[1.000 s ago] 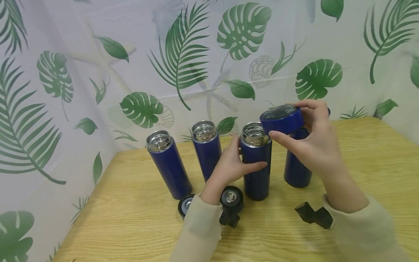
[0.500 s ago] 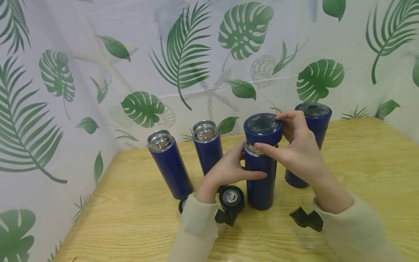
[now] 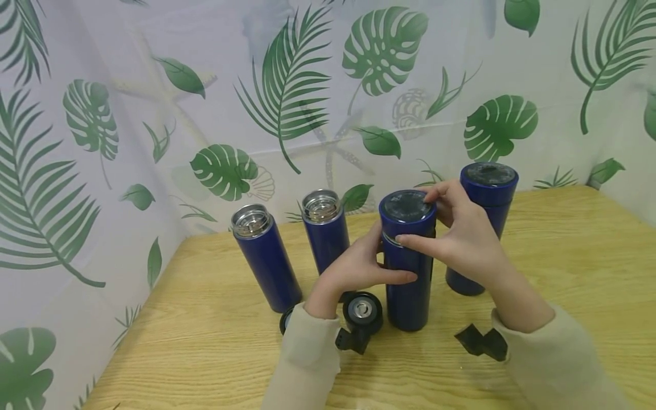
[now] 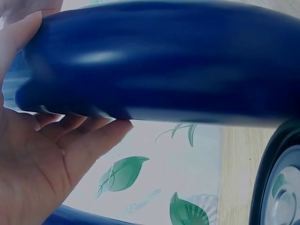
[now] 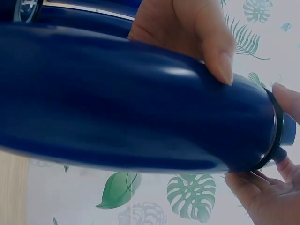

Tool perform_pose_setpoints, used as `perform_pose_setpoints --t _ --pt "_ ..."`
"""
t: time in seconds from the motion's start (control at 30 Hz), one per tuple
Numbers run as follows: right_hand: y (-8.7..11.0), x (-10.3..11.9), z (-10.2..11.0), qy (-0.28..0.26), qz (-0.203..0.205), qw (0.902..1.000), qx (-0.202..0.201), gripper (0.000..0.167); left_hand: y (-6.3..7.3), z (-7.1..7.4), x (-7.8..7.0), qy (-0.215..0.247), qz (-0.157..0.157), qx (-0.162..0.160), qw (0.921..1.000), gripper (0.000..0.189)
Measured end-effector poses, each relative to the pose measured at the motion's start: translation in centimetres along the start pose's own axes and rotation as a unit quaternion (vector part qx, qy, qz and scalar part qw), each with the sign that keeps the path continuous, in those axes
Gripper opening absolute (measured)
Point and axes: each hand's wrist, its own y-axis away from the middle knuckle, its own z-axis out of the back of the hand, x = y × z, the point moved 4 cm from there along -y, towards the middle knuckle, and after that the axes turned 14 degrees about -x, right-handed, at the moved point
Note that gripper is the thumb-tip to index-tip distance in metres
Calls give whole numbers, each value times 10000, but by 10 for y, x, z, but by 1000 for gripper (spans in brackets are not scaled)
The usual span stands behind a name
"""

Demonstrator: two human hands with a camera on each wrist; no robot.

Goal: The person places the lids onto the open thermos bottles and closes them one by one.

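A dark blue vacuum flask [image 3: 408,296] stands upright on the table, gripped around its upper body by my left hand [image 3: 359,265]. On its mouth sits a blue lid [image 3: 407,208] with a dark, glossy top. My right hand [image 3: 463,236] holds that lid, thumb at the near side and fingers at the far right. A thin silver line shows below the lid in the head view. In the left wrist view, the left fingers [image 4: 89,133] curl round the flask. The right wrist view shows the left thumb [image 5: 220,65] on the flask's side.
Two lidless blue flasks [image 3: 269,262] [image 3: 325,236] stand to the left, their steel mouths showing. A lidded blue flask [image 3: 489,196] stands behind my right hand. A black round lid [image 3: 363,310] lies near my left wrist, another partly hidden behind the sleeve. A leaf-print cloth [image 3: 287,85] hangs behind the table.
The right hand has brought the blue lid left and down onto the flask's mouth. The flask has shifted slightly toward me with the left hand around it.
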Motion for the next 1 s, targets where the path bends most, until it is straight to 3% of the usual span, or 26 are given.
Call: perform_pose_setpoints --t 0.33,0.5,0.83,1.0 --pt "0 -3 2 361 -178 9985 364 53 0 0 1 -132 8 -62 9999 88" --pt "-1 -3 2 298 -207 9978 555 54 0 -1 2 -85 62 -85 9999 90" --pt "-2 -2 1 343 154 9961 801 55 2 -2 0 -16 52 -117 9999 90" --pt "-2 -4 1 63 164 9953 955 53 3 -3 -2 30 155 -121 9998 90"
